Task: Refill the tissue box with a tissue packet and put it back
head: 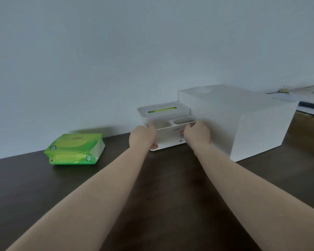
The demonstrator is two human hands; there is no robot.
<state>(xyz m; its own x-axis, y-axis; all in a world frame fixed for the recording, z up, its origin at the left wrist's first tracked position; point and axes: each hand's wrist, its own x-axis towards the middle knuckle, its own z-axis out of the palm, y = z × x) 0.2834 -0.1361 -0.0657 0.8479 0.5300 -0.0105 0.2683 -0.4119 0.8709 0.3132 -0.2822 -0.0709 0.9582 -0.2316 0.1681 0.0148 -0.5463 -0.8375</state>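
A white tissue box [170,137] with a slotted lid and two front compartments stands on the dark table against the wall. Green shows through the lid's slot [162,109]. My left hand [143,137] grips the box's front left corner, thumb under its lower edge. On the front right corner sits my right hand [198,134], fingers curled over the rim. A green tissue packet [74,149] lies on the table to the left, apart from both hands.
A large white box [252,124] stands directly right of the tissue box, touching or nearly touching it. The dark wooden table [170,187] runs to the wall. Blurred small items [297,95] lie at the far right behind the large box.
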